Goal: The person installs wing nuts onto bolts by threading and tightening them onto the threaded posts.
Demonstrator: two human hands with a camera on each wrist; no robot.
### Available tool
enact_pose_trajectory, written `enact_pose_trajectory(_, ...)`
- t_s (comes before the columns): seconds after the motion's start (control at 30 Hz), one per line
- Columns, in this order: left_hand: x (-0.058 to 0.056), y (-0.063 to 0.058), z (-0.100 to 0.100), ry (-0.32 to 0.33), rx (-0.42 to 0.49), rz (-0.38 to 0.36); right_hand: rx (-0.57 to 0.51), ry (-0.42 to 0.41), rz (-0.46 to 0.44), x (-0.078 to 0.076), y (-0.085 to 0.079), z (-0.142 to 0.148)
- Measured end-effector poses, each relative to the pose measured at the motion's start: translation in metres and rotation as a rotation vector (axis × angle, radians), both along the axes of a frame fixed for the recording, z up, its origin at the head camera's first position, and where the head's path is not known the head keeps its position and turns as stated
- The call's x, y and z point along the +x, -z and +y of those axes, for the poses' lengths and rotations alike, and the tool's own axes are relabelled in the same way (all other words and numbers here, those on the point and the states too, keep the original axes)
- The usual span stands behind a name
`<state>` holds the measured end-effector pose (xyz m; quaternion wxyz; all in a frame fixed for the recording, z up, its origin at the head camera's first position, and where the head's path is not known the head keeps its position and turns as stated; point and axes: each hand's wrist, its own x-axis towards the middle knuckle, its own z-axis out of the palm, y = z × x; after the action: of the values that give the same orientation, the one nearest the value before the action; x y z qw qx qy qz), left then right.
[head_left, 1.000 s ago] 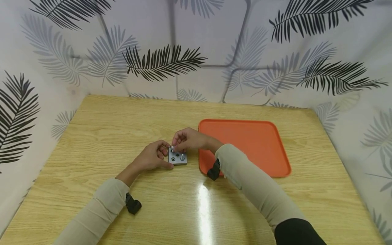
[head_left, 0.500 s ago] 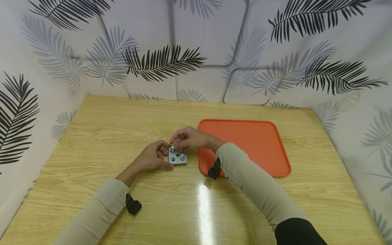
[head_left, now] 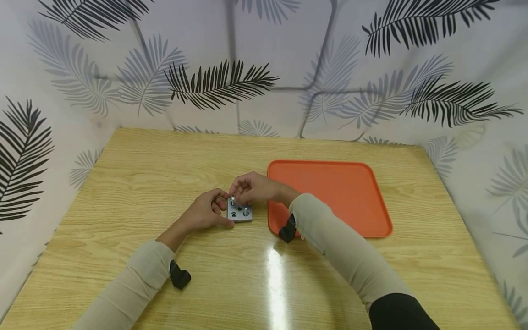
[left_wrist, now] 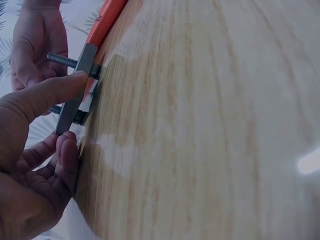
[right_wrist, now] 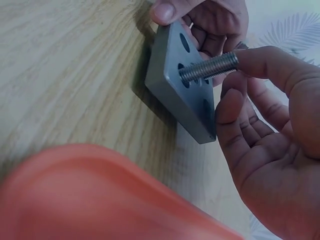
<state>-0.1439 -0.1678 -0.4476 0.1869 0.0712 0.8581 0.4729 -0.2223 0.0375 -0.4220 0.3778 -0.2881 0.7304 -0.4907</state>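
Observation:
A square grey metal plate [head_left: 239,216] with several holes sits a little above the table, with two bolts through it. Their dark heads [left_wrist: 80,117] show underneath in the left wrist view. My left hand [head_left: 205,211] grips the plate's left side, thumb at the near corner and fingers at the far one. At the far-left bolt [head_left: 233,200], the thumb and index finger of my right hand [head_left: 255,188] pinch its upright end. The near-right bolt [right_wrist: 210,68] stands with its thread exposed; behind it, the right fingertips are partly hidden in the right wrist view.
An orange tray [head_left: 330,183] lies just right of the plate, under the right forearm. The wooden table [head_left: 165,160] meets a leaf-patterned cloth [head_left: 268,110] at its back edge. Each wrist carries a small black camera [head_left: 179,275].
The right thumb and index finger drew off the far-left bolt half a second ago and are back at it now. The left hand and plate have stayed in place.

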Motion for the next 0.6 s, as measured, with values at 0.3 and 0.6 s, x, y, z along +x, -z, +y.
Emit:
enact_pose_trajectory(0.3, -0.0009, 0.0013, -0.0007, -0.003, 0.004, -0.002, 0.049, 0.071, 0.022, -0.0004, -0.0003, 0.0012)
enact_pose_trajectory(0.6, -0.0011, 0.0022, 0.0001, -0.001, 0.002, 0.006, 0.030, 0.063, 0.017, -0.0048, -0.0017, 0.0047)
